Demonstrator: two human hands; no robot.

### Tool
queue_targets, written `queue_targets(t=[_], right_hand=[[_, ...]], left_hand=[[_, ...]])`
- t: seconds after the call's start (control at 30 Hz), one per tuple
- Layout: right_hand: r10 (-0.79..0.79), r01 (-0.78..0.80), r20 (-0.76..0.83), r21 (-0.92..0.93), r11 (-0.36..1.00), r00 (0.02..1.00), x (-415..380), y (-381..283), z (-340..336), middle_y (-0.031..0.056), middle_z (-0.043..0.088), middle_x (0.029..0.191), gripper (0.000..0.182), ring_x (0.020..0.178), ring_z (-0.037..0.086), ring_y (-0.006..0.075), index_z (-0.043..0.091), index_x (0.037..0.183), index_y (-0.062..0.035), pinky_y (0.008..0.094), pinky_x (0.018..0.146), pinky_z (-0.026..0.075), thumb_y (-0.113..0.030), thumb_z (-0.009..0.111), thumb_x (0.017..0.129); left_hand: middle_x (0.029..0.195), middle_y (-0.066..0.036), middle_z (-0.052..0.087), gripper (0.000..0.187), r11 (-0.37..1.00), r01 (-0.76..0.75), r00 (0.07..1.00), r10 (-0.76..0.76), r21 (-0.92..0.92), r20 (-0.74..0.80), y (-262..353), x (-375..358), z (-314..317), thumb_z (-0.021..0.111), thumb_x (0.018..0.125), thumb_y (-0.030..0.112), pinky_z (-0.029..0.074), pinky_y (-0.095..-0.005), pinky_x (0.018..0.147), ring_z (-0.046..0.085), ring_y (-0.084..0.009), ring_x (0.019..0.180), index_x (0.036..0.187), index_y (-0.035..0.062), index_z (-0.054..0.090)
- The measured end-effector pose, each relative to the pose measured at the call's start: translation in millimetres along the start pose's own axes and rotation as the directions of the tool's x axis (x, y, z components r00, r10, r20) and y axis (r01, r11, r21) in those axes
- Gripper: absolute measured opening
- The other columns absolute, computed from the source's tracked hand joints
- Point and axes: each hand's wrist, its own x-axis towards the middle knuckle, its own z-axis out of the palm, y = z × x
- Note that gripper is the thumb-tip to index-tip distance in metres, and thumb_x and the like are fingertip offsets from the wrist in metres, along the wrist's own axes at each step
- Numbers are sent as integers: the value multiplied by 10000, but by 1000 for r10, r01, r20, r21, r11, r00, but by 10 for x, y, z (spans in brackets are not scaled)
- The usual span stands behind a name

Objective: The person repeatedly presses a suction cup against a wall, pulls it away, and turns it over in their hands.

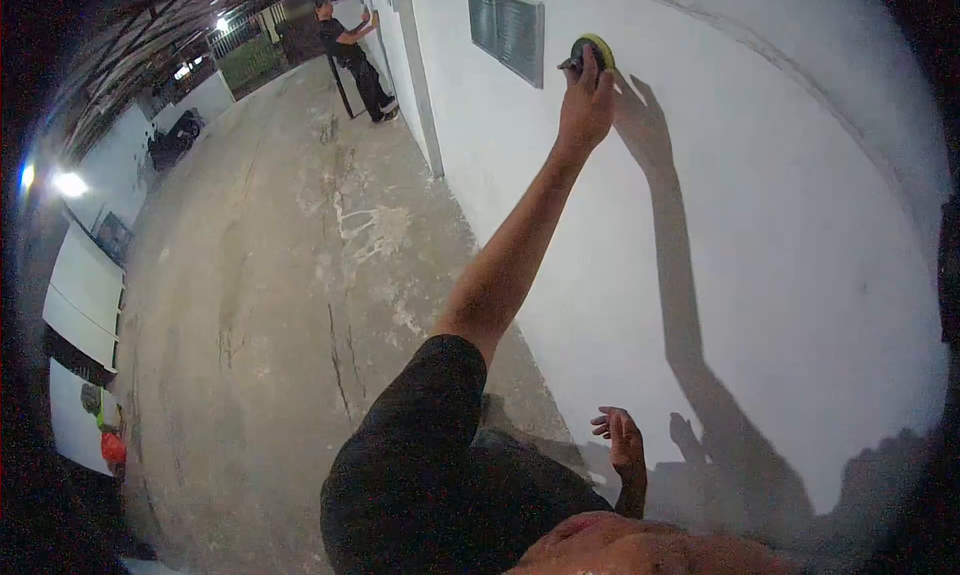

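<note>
My left hand reaches high along the white wall, its fingers wrapped over a round black pad with a yellow-green rim. The pad lies against the wall, just right of a louvred vent. Low in the view, my right hand hangs near the wall, its fingers apart and slightly bent, with nothing in it. Shadows of the arms and hands fall on the wall.
Another person in dark clothes stands farther along the wall, both hands raised to it. The concrete floor stretches left, with pale stains and cracks. A motorcycle, white panels and a red item are at the left.
</note>
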Motion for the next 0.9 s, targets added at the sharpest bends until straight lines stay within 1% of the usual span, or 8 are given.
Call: queue_targets(t=[0.23, 0.33, 0.4, 0.43, 0.57, 0.63, 0.83, 0.9], right_hand=[[-104, 106, 23, -99, 989, 994, -13, -82, 62, 90, 667, 979, 523, 835, 615, 157, 559, 1216, -18, 331, 781, 461, -467, 364, 1033], [-103, 101, -7, -145, 984, 995, -51, -225, 62, 94, 667, 980, 509, 830, 613, 166, 570, 1208, -31, 335, 779, 460, -463, 363, 1035], [-86, 85, -19, -73, 994, 996, -56, -141, 32, 109, 680, 984, 419, 835, 624, 176, 561, 1221, -33, 335, 788, 490, -383, 431, 1031], [-83, 82, -16, -75, 994, 996, -47, -94, 16, 109, 680, 984, 419, 835, 624, 176, 561, 1221, -33, 335, 788, 490, -383, 431, 1031], [-138, 139, 27, -29, 990, 990, -77, -63, 39, 98, 674, 983, 442, 834, 616, 169, 565, 1220, -35, 331, 779, 474, -410, 436, 1025], [-170, 171, 26, -46, 984, 985, -82, -125, 59, 86, 668, 979, 483, 834, 608, 157, 570, 1224, -41, 330, 763, 456, -456, 435, 1017], [-142, 143, 12, -67, 987, 990, -103, -65, 88, 115, 668, 1006, 432, 851, 626, 178, 549, 1224, -20, 336, 770, 509, -385, 419, 1034], [-76, 79, 32, -103, 992, 997, -148, -92, 141, 80, 668, 973, 439, 847, 612, 154, 565, 1222, -47, 331, 781, 469, -415, 421, 1030]], left_hand=[[1376, -393, 379, 355, 992, 119, 989, -123, 51, 83, -410, 869, -11, 580, 854, 154, 407, -640, 981, 525, -548, 1124, 1131, -66, 543], [1401, -410, 329, 447, 969, 176, 984, -165, -176, 75, -54, 804, -168, 600, 858, 212, 468, -614, 924, 517, -540, 1151, 1229, -25, 519], [1432, -406, 284, 544, 904, -269, 935, 327, 331, -135, 133, 780, -67, 611, 866, 267, 510, -563, 891, 511, -556, 1147, 1353, 65, 475], [1432, -406, 284, 544, 905, -265, 937, 324, 334, -134, 214, 758, -29, 611, 866, 267, 510, -563, 891, 511, -556, 1147, 1353, 65, 475], [1457, -363, 282, 615, 998, 61, 996, -59, 31, -69, 191, 788, -63, 568, 900, 298, 510, -510, 920, 519, -547, 1137, 1462, 150, 368], [1434, -358, 317, 647, 847, 338, 941, -309, -410, 138, 270, 892, -402, 545, 919, 297, 505, -500, 912, 528, -512, 1139, 1494, 117, 308], [1468, -364, 250, 684, 929, -246, 962, 269, 277, -44, 0, 632, -44, 565, 920, 265, 483, -486, 972, 446, -519, 1238, 1516, 132, 257], [1474, -370, 233, 697, 999, -32, 999, 32, 28, -5, 432, 404, -254, 559, 928, 258, 472, -483, 991, 415, -523, 1268, 1526, 145, 218]])
